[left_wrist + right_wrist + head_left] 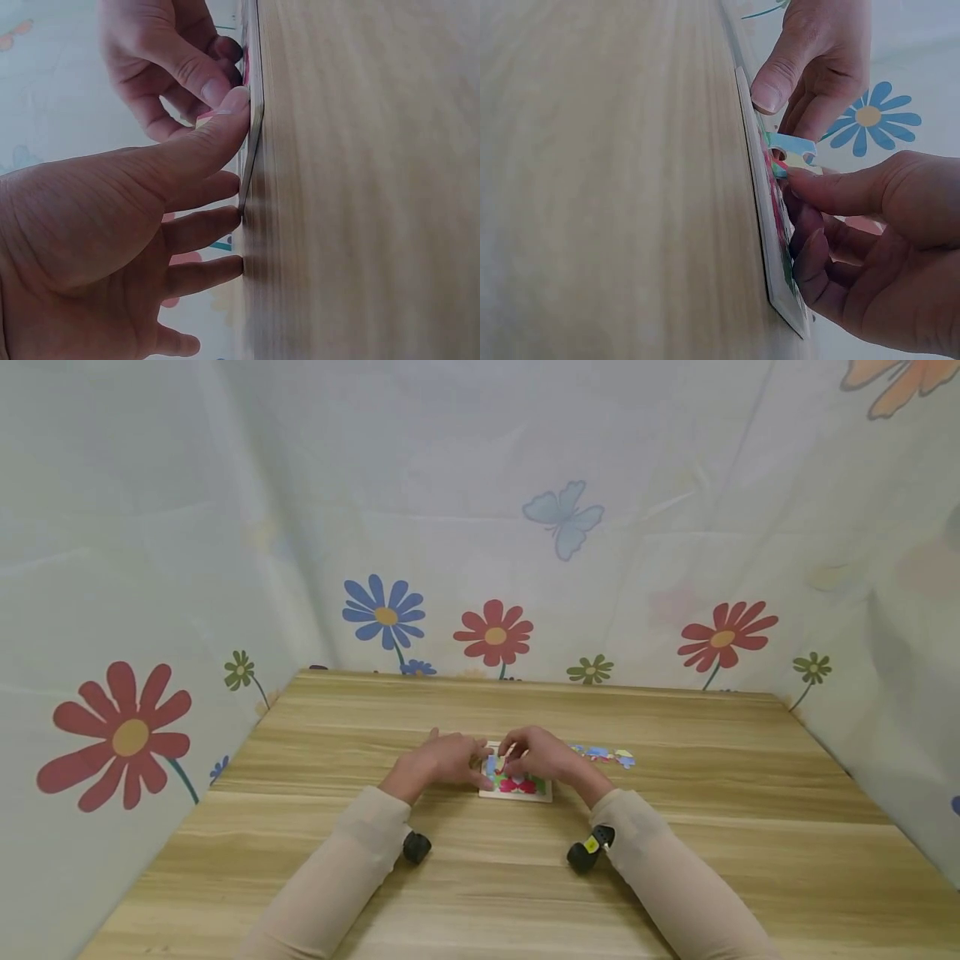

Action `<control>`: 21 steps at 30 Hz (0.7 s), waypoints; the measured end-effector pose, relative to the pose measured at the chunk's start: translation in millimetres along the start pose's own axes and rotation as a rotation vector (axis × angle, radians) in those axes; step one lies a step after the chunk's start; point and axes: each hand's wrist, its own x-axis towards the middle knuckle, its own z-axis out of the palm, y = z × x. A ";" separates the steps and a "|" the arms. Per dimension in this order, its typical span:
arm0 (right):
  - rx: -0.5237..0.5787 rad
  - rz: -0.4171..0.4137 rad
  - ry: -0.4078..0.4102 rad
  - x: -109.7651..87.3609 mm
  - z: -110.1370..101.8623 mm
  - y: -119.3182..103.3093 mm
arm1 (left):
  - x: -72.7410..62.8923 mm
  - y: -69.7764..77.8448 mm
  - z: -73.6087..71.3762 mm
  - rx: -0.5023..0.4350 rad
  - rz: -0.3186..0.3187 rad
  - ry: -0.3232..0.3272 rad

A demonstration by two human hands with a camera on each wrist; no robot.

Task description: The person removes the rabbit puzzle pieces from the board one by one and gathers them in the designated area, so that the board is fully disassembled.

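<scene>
A small jigsaw puzzle board with a pale rim and a red, green and blue picture lies flat on the wooden table. My left hand is at its left side, the thumb touching the board's edge and the other fingers spread, fairly straight, with tips down by the tabletop. Over the board, my right hand pinches a puzzle piece with yellow and red on it between thumb and fingers. Beside that, a light-blue piece shows in the right wrist view. The right hand hides part of the picture.
Several loose puzzle pieces lie in a cluster to the right of the board, partly behind the right wrist. The wooden table meets a flower-printed cloth at the back. A black wrist camera hangs below the right sleeve.
</scene>
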 end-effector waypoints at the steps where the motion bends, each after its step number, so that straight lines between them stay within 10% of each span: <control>1: 0.004 -0.005 0.002 0.0 -0.1 0.3 | 0.1 0.0 0.1 0.000 0.000 -0.001; 21: 0.019 -0.017 0.003 -0.8 -0.9 -0.1 | -1.6 1.3 -1.8 -0.017 0.004 -0.002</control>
